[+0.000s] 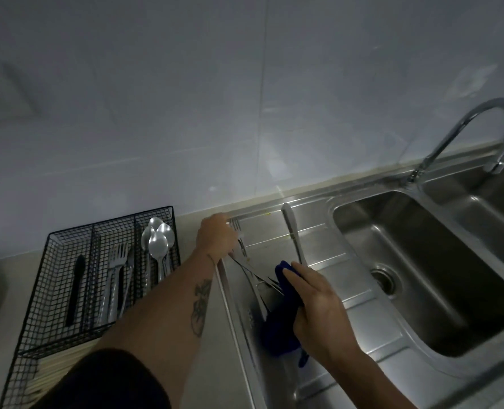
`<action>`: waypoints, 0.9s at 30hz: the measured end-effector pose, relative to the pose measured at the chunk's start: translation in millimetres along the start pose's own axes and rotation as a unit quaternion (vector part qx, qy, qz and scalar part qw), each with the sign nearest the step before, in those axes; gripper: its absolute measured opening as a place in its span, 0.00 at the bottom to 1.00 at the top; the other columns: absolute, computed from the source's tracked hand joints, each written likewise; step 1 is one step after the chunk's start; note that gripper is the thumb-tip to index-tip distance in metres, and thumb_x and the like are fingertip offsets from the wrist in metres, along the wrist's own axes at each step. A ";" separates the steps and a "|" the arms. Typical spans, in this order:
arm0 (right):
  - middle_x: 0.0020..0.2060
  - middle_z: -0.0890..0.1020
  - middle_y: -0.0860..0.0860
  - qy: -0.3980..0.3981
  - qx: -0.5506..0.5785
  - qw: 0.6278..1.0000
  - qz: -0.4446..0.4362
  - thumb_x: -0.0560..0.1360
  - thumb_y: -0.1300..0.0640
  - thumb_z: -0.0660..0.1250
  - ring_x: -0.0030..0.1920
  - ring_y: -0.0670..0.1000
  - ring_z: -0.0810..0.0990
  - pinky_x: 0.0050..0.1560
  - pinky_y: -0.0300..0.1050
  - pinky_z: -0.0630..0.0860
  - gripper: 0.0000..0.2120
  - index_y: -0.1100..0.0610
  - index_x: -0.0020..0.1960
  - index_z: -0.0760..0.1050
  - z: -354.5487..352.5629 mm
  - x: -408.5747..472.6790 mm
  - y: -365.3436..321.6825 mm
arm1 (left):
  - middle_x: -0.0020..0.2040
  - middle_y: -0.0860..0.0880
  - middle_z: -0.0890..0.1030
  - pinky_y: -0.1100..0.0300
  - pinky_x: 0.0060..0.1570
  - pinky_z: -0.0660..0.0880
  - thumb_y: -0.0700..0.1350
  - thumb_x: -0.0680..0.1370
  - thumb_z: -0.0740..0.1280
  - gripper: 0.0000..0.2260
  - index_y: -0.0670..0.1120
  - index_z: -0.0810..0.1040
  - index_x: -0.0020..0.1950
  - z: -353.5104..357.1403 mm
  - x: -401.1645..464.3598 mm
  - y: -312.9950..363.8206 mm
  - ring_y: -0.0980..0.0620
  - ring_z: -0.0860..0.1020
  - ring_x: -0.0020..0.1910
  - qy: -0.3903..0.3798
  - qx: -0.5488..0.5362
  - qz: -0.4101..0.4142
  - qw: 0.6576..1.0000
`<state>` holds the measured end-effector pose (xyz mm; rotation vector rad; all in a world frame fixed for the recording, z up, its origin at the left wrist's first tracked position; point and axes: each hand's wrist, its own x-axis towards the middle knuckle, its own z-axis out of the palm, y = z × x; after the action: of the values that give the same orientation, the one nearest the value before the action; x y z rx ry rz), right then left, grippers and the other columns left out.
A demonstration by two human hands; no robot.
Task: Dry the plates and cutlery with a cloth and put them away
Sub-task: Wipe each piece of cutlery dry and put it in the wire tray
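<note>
Left hand [216, 237] grips a bunch of forks [246, 262] at their tine end over the steel drainboard [327, 278]; right hand [318, 308] wraps a blue cloth [277, 323] around their handles, fingers curled. A knife [293, 231] lies nearby; wire cutlery basket [56, 290] rests on the tabletop [206, 349].

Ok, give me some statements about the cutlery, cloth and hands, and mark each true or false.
1. The right hand holds a blue cloth. True.
2. The left hand grips forks on the drainboard. True.
3. The wire organizer holds only spoons. False: forks and a black-handled utensil are there too.
4. A knife lies in the basin. False: it lies on the drainboard.
</note>
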<state>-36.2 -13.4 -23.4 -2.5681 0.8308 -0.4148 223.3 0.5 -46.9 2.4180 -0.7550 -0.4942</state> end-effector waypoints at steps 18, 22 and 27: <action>0.66 0.75 0.56 -0.014 0.014 1.000 0.014 0.63 0.72 0.64 0.65 0.59 0.73 0.63 0.48 0.69 0.32 0.60 0.67 0.74 10.1 13.5 15.0 | 0.39 0.49 0.77 0.62 0.29 0.69 0.36 0.71 0.66 0.05 0.45 0.76 0.45 27.2 34.7 17.1 0.49 0.75 0.36 0.058 -0.002 -0.075 0.995; 0.66 0.75 0.56 -0.015 0.010 1.000 0.019 0.63 0.70 0.62 0.65 0.59 0.73 0.63 0.45 0.68 0.32 0.60 0.67 0.74 9.1 11.5 14.4 | 0.28 0.52 0.71 0.69 0.22 0.63 0.35 0.73 0.63 0.11 0.46 0.71 0.31 21.7 45.6 14.3 0.54 0.70 0.26 0.073 -0.128 -0.124 0.981; 0.65 0.76 0.55 -0.014 0.003 1.000 0.017 0.63 0.72 0.65 0.64 0.58 0.74 0.61 0.43 0.67 0.31 0.59 0.66 0.75 9.4 10.1 11.9 | 0.33 0.48 0.78 0.63 0.31 0.73 0.36 0.73 0.65 0.09 0.45 0.76 0.34 10.8 51.7 4.8 0.50 0.76 0.31 0.082 -0.215 -0.162 0.960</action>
<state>-30.4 -25.7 -35.7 -2.5434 0.8617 -0.3699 256.1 -38.4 -61.5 2.1375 -0.1517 -0.5129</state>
